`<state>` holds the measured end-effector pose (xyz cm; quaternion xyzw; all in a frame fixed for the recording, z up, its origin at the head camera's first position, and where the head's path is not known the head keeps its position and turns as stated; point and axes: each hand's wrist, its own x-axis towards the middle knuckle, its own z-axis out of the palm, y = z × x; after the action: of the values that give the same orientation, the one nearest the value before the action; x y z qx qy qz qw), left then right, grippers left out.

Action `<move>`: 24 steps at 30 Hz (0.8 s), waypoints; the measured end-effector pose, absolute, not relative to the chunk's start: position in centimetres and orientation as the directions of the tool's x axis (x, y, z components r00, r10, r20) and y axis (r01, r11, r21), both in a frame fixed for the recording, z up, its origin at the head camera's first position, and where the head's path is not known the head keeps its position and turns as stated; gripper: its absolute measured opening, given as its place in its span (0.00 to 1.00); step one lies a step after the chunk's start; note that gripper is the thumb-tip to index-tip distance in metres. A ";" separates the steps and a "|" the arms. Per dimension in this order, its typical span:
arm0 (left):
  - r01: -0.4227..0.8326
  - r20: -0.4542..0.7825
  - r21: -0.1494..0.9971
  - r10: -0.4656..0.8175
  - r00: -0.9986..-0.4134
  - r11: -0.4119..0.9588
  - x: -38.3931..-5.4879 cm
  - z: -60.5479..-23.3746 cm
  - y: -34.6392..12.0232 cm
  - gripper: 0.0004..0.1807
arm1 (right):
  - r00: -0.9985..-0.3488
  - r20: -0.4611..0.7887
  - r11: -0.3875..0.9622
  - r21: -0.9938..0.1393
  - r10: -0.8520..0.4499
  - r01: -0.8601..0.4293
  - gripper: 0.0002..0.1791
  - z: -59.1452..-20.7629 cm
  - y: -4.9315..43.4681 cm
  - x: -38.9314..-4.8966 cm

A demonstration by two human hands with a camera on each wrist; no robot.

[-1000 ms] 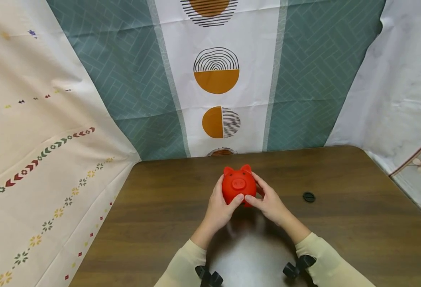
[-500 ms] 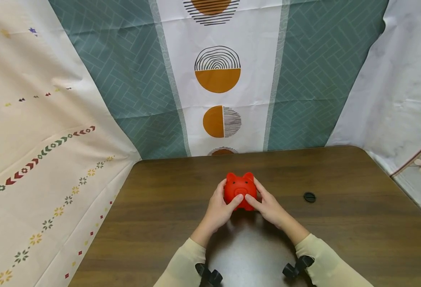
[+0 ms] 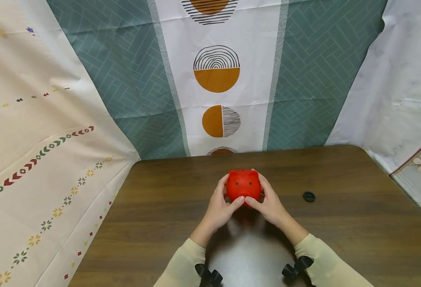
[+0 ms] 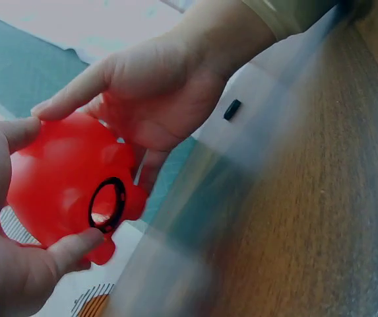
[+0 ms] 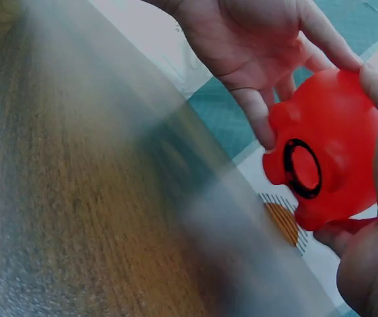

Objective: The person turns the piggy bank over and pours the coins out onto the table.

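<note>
A red pig-shaped piggy bank (image 3: 243, 183) is held up over the table between both hands, its snout tipped down toward the wearer. My left hand (image 3: 219, 208) grips its left side, and my right hand (image 3: 270, 206) grips the right side. Both thumbs meet at the front by the snout, while the other fingers wrap round the sides. On the underside, the right wrist view shows a round opening (image 5: 305, 168) with a black rim between the stubby feet. A small round black plug (image 3: 309, 196) lies on the table to the right.
The brown wooden table (image 3: 153, 223) spreads out below, with a bright glare near the wearer. Patterned cloths hang behind it, teal and white at the back (image 3: 300, 79) and cream on the left (image 3: 52, 159). Black camera mounts sit on both wrists.
The piggy bank has dipped slightly and tilted forward, so its snout now points down behind the thumbs and more of its top shows. Both hands keep their hold; the plug stays put.
</note>
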<state>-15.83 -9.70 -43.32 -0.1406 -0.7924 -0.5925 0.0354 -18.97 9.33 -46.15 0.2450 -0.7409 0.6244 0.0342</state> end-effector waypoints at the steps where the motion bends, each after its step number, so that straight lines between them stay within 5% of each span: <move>1: 0.274 0.230 0.931 0.194 -0.954 0.242 -15.6 -42.8 -9.7 0.42 | -0.868 0.376 0.091 -0.901 -0.325 -0.424 0.44 -46.2 9.4 -19.0; 6: 0.238 0.190 0.947 0.222 -0.956 0.214 -14.8 -41.1 -9.8 0.43 | -0.876 0.330 0.115 -0.914 -0.351 -0.390 0.44 -45.9 9.4 -18.9; 12: 0.128 0.094 0.978 0.201 -0.975 0.162 -15.9 -43.2 -10.2 0.42 | -0.911 0.181 0.214 -0.938 -0.372 -0.273 0.45 -44.0 9.3 -17.7; 19: 0.324 0.295 0.941 0.241 -0.925 0.095 -16.3 -43.7 -10.2 0.45 | -0.818 0.463 0.246 -0.796 -0.343 -0.553 0.51 -45.2 9.8 -18.8; 24: 0.196 0.155 0.965 0.225 -0.962 0.173 -15.3 -41.9 -10.1 0.44 | -0.864 0.356 0.241 -0.858 -0.357 -0.453 0.47 -46.6 10.0 -19.2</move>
<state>-15.28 -10.06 -41.88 -0.1373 -0.7659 -0.6280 -0.0114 -19.21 10.00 -46.64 0.2574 -0.7865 0.5598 0.0429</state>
